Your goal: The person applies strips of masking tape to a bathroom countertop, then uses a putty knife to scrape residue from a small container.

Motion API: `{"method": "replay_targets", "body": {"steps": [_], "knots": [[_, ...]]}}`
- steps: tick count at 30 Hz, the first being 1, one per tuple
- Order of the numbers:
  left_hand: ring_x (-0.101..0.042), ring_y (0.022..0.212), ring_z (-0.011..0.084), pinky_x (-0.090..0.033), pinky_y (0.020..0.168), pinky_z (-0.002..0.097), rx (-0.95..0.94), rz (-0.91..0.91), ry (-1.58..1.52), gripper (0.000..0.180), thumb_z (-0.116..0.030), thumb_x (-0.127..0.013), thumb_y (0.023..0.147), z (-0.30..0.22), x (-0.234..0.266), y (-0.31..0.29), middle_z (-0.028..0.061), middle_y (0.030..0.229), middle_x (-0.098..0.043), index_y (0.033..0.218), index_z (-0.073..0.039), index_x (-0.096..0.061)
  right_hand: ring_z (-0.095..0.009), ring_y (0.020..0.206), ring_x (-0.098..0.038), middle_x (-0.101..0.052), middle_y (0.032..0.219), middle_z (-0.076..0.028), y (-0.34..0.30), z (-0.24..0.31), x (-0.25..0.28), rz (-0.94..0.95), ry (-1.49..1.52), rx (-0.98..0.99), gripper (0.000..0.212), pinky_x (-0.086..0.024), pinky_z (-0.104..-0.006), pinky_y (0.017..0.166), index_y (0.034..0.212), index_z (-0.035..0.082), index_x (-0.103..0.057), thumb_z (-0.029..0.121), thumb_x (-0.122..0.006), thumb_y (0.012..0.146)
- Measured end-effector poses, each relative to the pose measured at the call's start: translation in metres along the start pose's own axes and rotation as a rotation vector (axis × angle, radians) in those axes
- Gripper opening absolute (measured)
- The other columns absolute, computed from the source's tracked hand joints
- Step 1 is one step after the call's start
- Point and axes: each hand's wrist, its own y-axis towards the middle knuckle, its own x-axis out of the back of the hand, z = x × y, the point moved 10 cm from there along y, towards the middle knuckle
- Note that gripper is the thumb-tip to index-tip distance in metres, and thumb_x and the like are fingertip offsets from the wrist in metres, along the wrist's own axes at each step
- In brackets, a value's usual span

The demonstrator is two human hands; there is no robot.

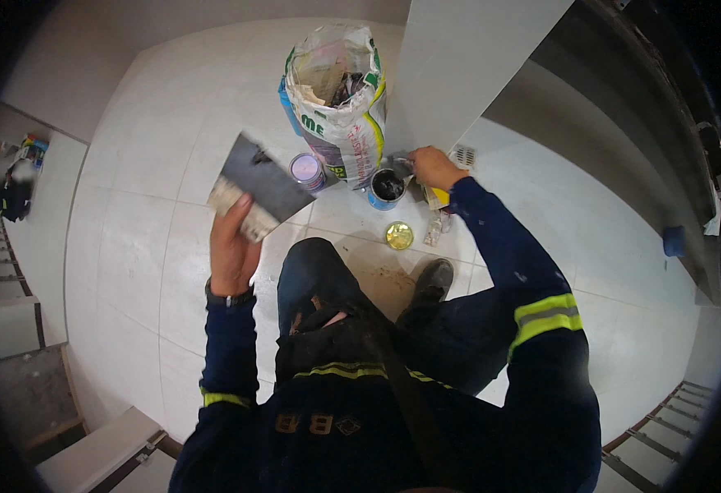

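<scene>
My left hand [235, 256] grips the pale, crusted handle edge of a wide putty knife [272, 182], whose broad grey blade is tilted up above the floor. A dark smear shows near the blade's upper edge. My right hand [437, 169] is closed on a small scraper [400, 163], held at the rim of an open blue can [383, 203]. Dark paste [388, 186] lines that can. Just below it on the floor lies a round gold-coloured lid [399, 236]. A second can [307, 171] with a lilac top stands to the left, beside the wide blade.
A large white printed sack [333, 123] with crumpled material inside stands behind the cans. Close to its right is a pale panel [459, 66]. Small packets [437, 228] lie below my right hand, near a floor drain [463, 156]. A blue cup-like object [673, 241] is far right.
</scene>
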Motion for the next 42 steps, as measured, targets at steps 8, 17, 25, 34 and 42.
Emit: {"method": "replay_targets", "body": {"steps": [8, 17, 25, 34, 42], "knots": [[-0.058, 0.132, 0.0239, -0.045, 0.111, 0.0503, -0.066, -0.342, 0.028, 0.048, -0.024, -0.060, 0.105, -0.026, 0.093, -0.082, 0.0056, 0.143, -0.061, 0.150, -0.009, -0.049, -0.043, 0.091, -0.073, -0.074, 0.095, -0.025, 0.036, 0.009, -0.110, -0.011, 0.014, -0.080, 0.021, -0.059, -0.0511, 0.084, 0.101, 0.005, -0.076, 0.012, -0.061, 0.088], [-0.054, 0.134, 0.0232, -0.040, 0.119, 0.0487, -0.444, -0.237, 0.220, 0.044, -0.023, -0.056, 0.108, -0.312, 0.122, -0.016, 0.0093, 0.146, -0.058, 0.148, -0.005, -0.051, -0.039, 0.098, -0.074, -0.075, 0.103, -0.023, 0.066, 0.026, -0.101, 0.003, 0.103, -0.089, 0.026, -0.059, -0.0502, 0.088, 0.099, 0.004, -0.077, 0.016, -0.054, 0.095], [-0.049, 0.137, 0.0350, -0.037, 0.122, 0.0491, -0.678, -0.420, 0.279, 0.049, -0.015, -0.056, 0.108, -0.380, 0.086, -0.106, 0.0223, 0.148, -0.049, 0.150, 0.006, -0.043, -0.036, 0.096, -0.076, -0.078, 0.100, -0.018, 0.066, 0.013, -0.165, 0.081, -0.110, -0.125, 0.027, -0.060, -0.0467, 0.083, 0.094, 0.008, -0.080, 0.018, -0.055, 0.096], [-0.066, 0.112, 0.0296, -0.050, 0.101, 0.0467, -0.437, -0.394, 0.085, 0.034, -0.019, -0.062, 0.105, -0.250, 0.140, -0.165, 0.0161, 0.122, -0.069, 0.134, -0.001, -0.059, -0.034, 0.096, -0.076, -0.079, 0.101, -0.015, 0.065, 0.020, -0.204, 0.155, -0.064, -0.162, 0.027, -0.060, -0.0468, 0.084, 0.094, 0.008, -0.080, 0.021, -0.056, 0.097], [-0.061, 0.123, 0.0249, -0.046, 0.109, 0.0518, -0.447, -0.544, 0.164, 0.033, -0.023, -0.063, 0.104, -0.232, 0.172, -0.154, 0.0089, 0.132, -0.066, 0.133, -0.007, -0.062, -0.038, 0.099, -0.074, -0.076, 0.108, -0.020, 0.048, -0.019, -0.184, 0.130, 0.114, -0.259, 0.028, -0.058, -0.0504, 0.087, 0.106, 0.009, -0.078, 0.020, -0.053, 0.097]]}}
